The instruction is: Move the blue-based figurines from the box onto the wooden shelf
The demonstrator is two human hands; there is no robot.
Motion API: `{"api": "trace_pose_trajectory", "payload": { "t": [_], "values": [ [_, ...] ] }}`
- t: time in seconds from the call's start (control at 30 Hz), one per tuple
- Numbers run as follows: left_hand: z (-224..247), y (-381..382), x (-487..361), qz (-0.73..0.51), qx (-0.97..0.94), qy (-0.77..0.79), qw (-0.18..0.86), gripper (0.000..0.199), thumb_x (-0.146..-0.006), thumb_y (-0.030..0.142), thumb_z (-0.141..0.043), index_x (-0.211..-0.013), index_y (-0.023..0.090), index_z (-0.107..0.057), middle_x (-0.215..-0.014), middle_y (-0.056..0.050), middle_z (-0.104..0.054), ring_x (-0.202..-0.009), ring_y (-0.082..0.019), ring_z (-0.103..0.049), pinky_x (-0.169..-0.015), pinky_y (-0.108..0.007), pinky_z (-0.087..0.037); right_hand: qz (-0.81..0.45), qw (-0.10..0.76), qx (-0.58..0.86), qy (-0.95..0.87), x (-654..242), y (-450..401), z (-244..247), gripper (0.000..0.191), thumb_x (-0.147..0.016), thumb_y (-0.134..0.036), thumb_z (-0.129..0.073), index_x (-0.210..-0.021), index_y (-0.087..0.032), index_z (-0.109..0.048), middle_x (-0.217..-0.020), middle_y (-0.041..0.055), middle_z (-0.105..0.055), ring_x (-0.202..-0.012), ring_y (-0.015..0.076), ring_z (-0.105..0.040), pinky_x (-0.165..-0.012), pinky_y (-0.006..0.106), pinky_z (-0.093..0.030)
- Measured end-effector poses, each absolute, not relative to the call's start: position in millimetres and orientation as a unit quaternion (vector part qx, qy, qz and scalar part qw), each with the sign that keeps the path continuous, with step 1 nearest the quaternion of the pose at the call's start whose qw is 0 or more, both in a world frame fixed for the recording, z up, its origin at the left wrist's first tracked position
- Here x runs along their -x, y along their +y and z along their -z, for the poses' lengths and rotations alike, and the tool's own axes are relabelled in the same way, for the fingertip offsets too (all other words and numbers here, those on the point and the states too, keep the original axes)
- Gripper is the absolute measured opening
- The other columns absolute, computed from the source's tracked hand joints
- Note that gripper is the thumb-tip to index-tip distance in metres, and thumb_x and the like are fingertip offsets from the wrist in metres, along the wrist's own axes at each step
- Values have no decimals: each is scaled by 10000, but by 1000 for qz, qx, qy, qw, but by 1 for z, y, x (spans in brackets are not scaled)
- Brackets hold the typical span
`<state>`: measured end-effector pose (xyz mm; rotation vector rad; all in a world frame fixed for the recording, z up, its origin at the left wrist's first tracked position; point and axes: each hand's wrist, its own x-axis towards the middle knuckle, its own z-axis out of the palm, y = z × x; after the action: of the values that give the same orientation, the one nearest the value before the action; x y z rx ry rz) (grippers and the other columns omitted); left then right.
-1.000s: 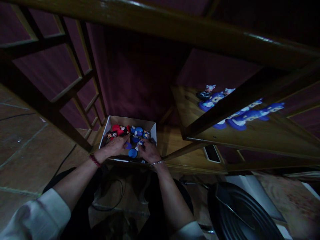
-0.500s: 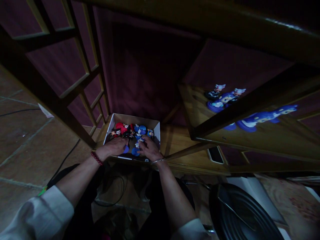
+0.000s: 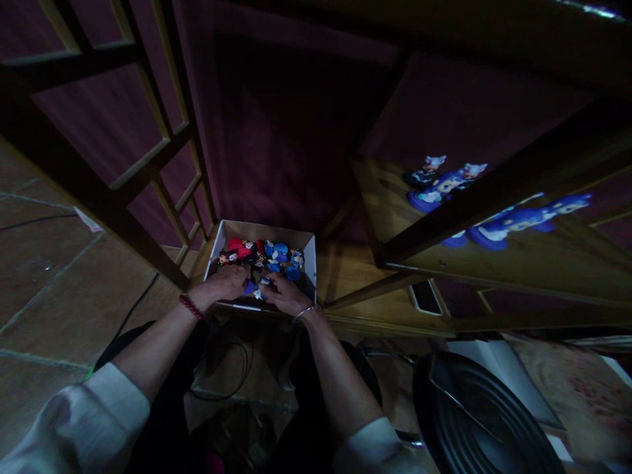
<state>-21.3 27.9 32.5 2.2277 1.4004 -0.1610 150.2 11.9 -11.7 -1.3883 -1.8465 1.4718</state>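
On a wooden shelf (image 3: 343,270) backed by dark purple panels (image 3: 241,164), reaches into an open white box (image 3: 309,260) of red and blue figurines (image 3: 240,247). Inside, pinches a white-and-blue figurine (image 3: 260,289) with right hand (image 3: 288,295); curls left hand (image 3: 228,282) beside a purple disc (image 3: 249,288), cannot tell whether gripping it.

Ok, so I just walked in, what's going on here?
Someone is reaching into a shallow box of small red and blue figures. The left hand is at a purple-blue piece and the right hand at a blue-and-white figure; it's too dark to tell whether either is gripped. More figures sit on the raised shelf to the right.
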Motion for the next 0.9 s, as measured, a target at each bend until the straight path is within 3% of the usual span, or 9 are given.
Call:
{"api": "trace_pose_trajectory", "payload": {
  "t": [0.33, 0.5, 0.7, 0.9],
  "values": [
    [-30, 27, 19, -13, -718, 550, 426, 150, -749, 192, -395, -893, 195, -435, -624, 21, -601, -524, -104, -580, -522, -188, -415, -450, 169, 565, -671, -163, 17, -1, 266, -752, -336, -461, -951, -162, -493, -730, 4, -542, -666, 119, -511, -649, 266, -406],
    [-24, 25, 15, -35, -671, 560, 485, 168, -753, 133, -377, -901, 195, -427, -643, 20, -609, -567, -100, -606, -511, -169, -437, -492, 249, 584, -596, -165, 20, 13, 234, -715, -332, -512, -910, -202, -509, -737, -13, -532, -692, 117, -520, -626, 257, -446],
    [-20, 25, 12, -9, -680, 565, 467, 247, -751, 96, -360, -975, 172, -429, -662, -2, -621, -574, -103, -611, -505, -166, -441, -602, 343, 575, -435, -162, 20, 18, 278, -663, -330, -581, -906, -241, -482, -782, -17, -535, -668, 124, -575, -520, 255, -501],
    [-20, 26, 12, 5, -712, 552, 434, 237, -760, 129, -364, -963, 174, -477, -649, -2, -622, -557, -93, -598, -511, -160, -426, -637, 389, 545, -381, -162, 18, 5, 315, -635, -350, -627, -879, -206, -489, -730, -22, -574, -590, 111, -611, -480, 205, -470]
  ]
}}
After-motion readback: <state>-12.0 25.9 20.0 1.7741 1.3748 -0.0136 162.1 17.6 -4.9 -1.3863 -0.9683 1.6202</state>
